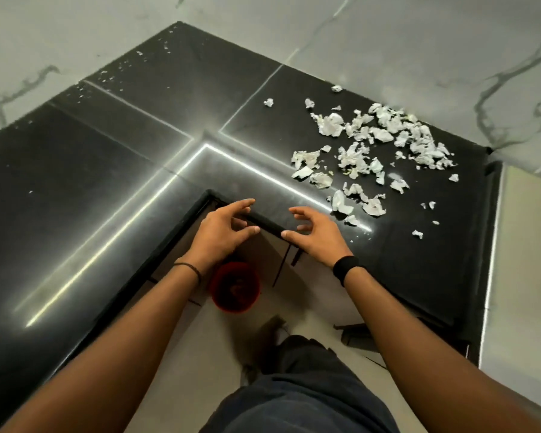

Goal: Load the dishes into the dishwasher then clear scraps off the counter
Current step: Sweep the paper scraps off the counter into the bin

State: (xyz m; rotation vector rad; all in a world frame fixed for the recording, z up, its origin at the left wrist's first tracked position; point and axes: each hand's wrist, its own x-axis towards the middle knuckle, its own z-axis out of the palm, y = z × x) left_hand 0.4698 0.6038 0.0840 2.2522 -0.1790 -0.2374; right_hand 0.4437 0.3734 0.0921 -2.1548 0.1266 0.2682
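Several torn white paper scraps (375, 145) lie scattered on the right arm of a glossy black L-shaped counter (113, 170). My left hand (222, 229) hovers over the counter's inner corner, fingers loosely spread and holding nothing. My right hand (313, 232) is beside it, just left of the nearest scraps, its fingers also relaxed and empty. Neither hand touches a scrap. No dishes or dishwasher are in view.
A red bin (235, 289) stands on the pale floor below the inner corner, under my left wrist. White marble-look walls (388, 42) back the counter. Small white specks (113, 76) dot the far left of the counter. My leg and foot are below.
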